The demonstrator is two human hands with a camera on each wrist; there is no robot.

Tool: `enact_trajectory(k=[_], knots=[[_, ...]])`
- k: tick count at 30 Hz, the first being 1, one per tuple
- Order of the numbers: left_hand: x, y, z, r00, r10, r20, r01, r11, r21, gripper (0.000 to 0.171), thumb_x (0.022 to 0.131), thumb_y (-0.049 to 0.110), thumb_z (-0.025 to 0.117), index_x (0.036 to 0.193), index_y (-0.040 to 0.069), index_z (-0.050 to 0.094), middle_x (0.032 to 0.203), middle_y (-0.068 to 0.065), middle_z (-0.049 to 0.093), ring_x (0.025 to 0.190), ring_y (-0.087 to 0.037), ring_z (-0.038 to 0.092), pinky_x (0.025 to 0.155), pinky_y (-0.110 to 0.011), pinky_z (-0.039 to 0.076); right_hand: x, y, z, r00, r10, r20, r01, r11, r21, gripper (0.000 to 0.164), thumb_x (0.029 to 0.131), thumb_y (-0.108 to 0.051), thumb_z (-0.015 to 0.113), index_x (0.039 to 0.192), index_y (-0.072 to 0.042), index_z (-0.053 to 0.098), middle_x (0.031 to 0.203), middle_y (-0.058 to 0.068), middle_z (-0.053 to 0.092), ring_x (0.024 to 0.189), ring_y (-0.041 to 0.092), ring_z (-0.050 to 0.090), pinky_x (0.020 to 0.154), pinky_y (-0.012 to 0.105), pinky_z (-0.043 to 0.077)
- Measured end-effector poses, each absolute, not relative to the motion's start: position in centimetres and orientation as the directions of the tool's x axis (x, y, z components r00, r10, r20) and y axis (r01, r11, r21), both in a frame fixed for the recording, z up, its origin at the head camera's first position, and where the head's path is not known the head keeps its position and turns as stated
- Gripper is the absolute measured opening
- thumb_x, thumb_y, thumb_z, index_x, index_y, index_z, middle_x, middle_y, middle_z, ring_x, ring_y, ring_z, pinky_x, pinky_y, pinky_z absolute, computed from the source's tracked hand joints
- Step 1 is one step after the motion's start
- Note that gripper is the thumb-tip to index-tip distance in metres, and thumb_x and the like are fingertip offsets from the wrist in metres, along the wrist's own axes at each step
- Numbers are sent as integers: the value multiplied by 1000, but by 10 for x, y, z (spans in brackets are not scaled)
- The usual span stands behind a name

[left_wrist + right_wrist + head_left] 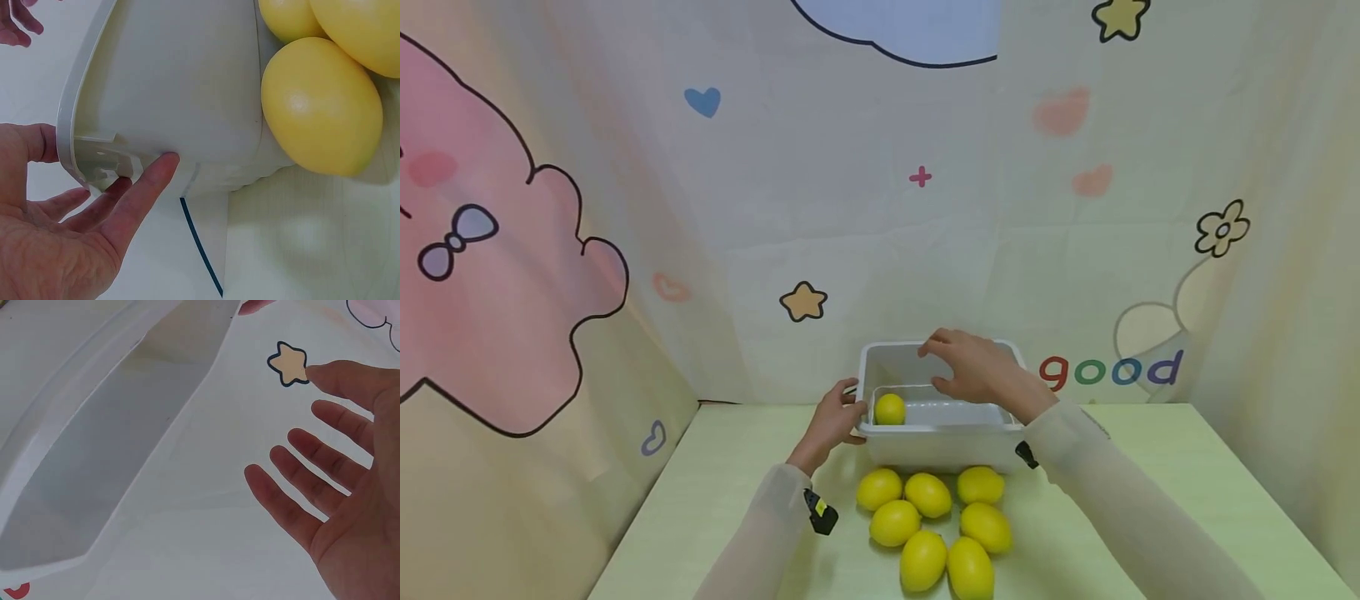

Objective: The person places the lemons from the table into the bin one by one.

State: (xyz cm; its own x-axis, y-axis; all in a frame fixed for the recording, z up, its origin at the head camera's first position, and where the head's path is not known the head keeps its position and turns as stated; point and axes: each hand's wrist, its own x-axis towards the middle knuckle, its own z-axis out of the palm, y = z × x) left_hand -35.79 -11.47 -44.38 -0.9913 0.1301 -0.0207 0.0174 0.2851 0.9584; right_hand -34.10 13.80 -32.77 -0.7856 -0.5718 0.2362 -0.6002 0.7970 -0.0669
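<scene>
A white plastic bin (940, 448) stands on the table against the backdrop, its mouth tilted into view. Inside it, near the left end, lies one lemon (890, 409). My left hand (832, 419) grips the bin's left end; in the left wrist view its fingers curl about the rim corner and one fingertip touches the outer wall. Over the bin's right half hovers my right hand (976, 373), fingers spread and holding nothing, as the right wrist view confirms. Several yellow lemons (924, 562) lie on the table in front of the bin.
The pale green table (662, 533) runs back to a printed cloth backdrop (850, 225), which hangs close behind the bin. Cloth also closes off both sides. The nearest lemons (322, 106) sit right by the bin's front wall.
</scene>
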Motion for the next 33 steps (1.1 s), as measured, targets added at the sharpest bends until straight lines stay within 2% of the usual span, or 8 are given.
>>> enact_trajectory(k=[4, 7, 14, 18, 28, 33], knots=[[-359, -116, -445, -993, 117, -18, 16, 285, 959, 61, 93, 21, 57, 149, 12, 37, 143, -25, 49, 121, -46, 57, 65, -42, 62, -331, 138, -329, -756, -593, 277, -622, 783, -21, 39, 89, -28, 69, 126, -19, 63, 132, 6, 60, 107, 24, 61, 81, 37, 59], [-359, -116, -445, -993, 113, -24, 8, 281, 960, 61, 92, 21, 57, 149, 13, 37, 143, -24, 49, 121, -45, 57, 66, -42, 62, -324, 139, -332, -727, -611, 312, -641, 767, 8, 39, 88, -29, 71, 125, -18, 63, 129, 5, 60, 104, 24, 62, 78, 36, 58], [-357, -116, -446, -993, 120, -19, 15, 277, 961, 62, 91, 20, 57, 149, 11, 37, 144, -26, 48, 120, -46, 57, 65, -42, 62, -310, 145, -341, -673, -638, 374, -685, 728, 8, 37, 86, -26, 73, 121, -17, 64, 125, 4, 62, 107, 24, 62, 88, 40, 57], [-357, -116, -446, -992, 123, -18, 17, 278, 960, 62, 92, 20, 57, 149, 12, 37, 144, -25, 48, 121, -46, 57, 66, -41, 62, -301, 149, -347, -648, -647, 402, -700, 714, 21, 37, 84, -27, 75, 119, -17, 65, 123, 4, 62, 108, 24, 62, 87, 40, 57], [-356, -115, -444, -992, 123, -17, 18, 279, 960, 62, 91, 20, 57, 149, 11, 37, 143, -25, 49, 119, -45, 58, 66, -42, 62, -282, 158, -365, -624, -663, 415, -712, 701, 49, 39, 83, -29, 76, 119, -20, 64, 123, 2, 62, 108, 23, 61, 82, 37, 58], [-356, -115, -444, -992, 122, -10, 26, 288, 957, 62, 91, 20, 56, 149, 11, 37, 142, -25, 49, 116, -41, 61, 66, -41, 62, -273, 163, -372, -619, -671, 408, -715, 697, 61, 38, 83, -29, 76, 118, -21, 64, 122, 1, 62, 104, 23, 63, 73, 34, 59]])
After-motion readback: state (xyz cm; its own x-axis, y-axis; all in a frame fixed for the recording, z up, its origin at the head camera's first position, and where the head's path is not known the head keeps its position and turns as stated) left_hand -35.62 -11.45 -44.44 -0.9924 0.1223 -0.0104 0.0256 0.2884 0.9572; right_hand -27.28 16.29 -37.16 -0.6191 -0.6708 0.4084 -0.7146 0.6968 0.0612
